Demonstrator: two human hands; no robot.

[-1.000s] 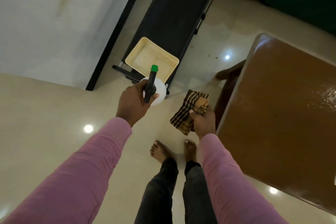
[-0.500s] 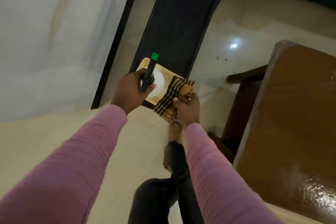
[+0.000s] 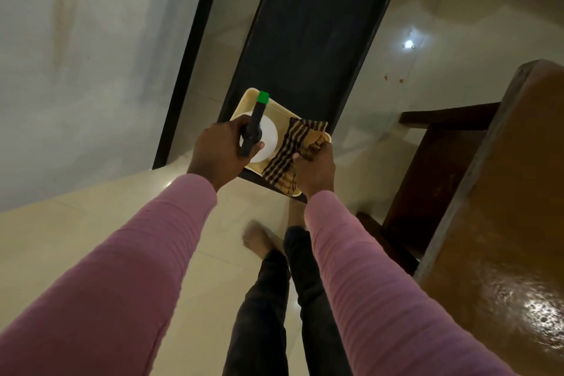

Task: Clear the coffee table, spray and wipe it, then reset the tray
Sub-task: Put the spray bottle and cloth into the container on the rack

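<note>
The visible part of the coffee table (image 3: 503,192) bears nothing and a wet gloss is seen on it near the right edge, so the clearing, spraying and wiping are judged to be done, though the whole top is not shown; what is left is judged to be the resetting of the tray (image 3: 279,110), which lies on the near end of a dark bench (image 3: 314,24), well apart from the table. The spray bottle (image 3: 266,138) is gripped round its black neck by the left hand (image 3: 218,154), fingers curled fully about it, and is held over the tray; whether its base touches the tray cannot be told. The checked cloth (image 3: 293,151) is bunched in the closed fingers of the right hand (image 3: 314,169), its loose end draped over the tray's near right corner. By count: one tray, one spray bottle, one cloth, one coffee table, one bench and two hands are seen; nothing else is seen in the tray.
</note>
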